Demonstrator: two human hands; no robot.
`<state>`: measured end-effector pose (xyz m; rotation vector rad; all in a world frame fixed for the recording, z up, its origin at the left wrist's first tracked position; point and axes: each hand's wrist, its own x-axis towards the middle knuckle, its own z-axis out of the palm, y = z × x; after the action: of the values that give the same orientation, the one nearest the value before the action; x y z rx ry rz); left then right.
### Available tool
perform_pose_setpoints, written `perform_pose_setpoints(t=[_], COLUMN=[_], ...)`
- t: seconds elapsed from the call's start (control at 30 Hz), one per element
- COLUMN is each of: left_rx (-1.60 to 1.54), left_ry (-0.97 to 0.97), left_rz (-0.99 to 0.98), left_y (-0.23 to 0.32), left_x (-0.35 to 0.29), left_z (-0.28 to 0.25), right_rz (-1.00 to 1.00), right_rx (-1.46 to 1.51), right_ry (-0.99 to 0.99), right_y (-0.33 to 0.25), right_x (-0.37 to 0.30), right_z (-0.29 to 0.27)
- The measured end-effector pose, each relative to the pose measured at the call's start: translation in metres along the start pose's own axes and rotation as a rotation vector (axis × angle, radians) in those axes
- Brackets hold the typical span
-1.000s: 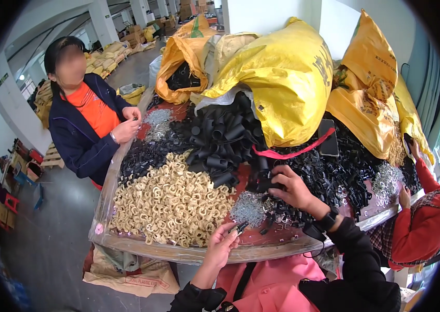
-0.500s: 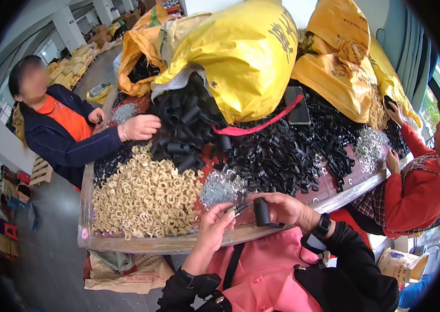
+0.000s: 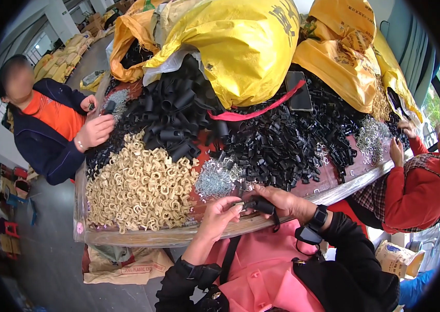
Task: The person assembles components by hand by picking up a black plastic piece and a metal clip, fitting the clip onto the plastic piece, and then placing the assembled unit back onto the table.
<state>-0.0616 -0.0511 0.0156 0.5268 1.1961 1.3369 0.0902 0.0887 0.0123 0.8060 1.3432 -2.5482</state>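
Over the wooden rim of the table, my left hand (image 3: 218, 217) pinches a small dark piece (image 3: 238, 203) with a pale edge between thumb and fingers. My right hand (image 3: 285, 200) is closed round a black plastic tube (image 3: 262, 206), which lies sideways with one end against that small piece. How far the two fit together cannot be made out. Just beyond my hands is a heap of small silvery metal pieces (image 3: 215, 178). Tan ring-shaped pieces (image 3: 139, 190) are piled to the left, and small black plastic parts (image 3: 277, 148) to the right.
Larger black tubes (image 3: 170, 112) spill from a yellow sack (image 3: 241, 49). A red strap (image 3: 261, 110) and a phone (image 3: 298, 92) lie among the parts. A wooden rim (image 3: 168, 237) borders the table. Co-workers handle parts at the left (image 3: 48, 125) and right (image 3: 415, 182).
My right hand has tipped the tube from upright to sideways and brought it against the piece in my left hand. The left co-worker has drawn a hand back from the tube pile, holding a dark part.
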Motion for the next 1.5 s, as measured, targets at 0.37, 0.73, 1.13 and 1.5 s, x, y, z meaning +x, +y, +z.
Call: perform_pose_setpoints(t=[0.37,0.73,1.13,1.5], left_rx=[-0.120,0.252,0.069,-0.001], left_ry=[-0.052,-0.073,-0.093,0.022], left_rz=[0.002,0.135,-0.078,-0.068], left_y=[0.003,-0.001,-0.004,0.005], left_x=[-0.008,-0.017,-0.006,0.001], left_z=[-0.002,0.020,0.017,0.019], right_rz=[-0.137,-0.372,-0.189,-0.510], right_rx=[-0.575,-0.429,-0.241,-0.390], right_ry=[0.069,0.015,0.127,0.406], right_y=[-0.024,0.000,0.003,0.021], right_x=[-0.011,-0.007,-0.014,-0.009], right_z=[-0.007,0.000,0.012,0.023])
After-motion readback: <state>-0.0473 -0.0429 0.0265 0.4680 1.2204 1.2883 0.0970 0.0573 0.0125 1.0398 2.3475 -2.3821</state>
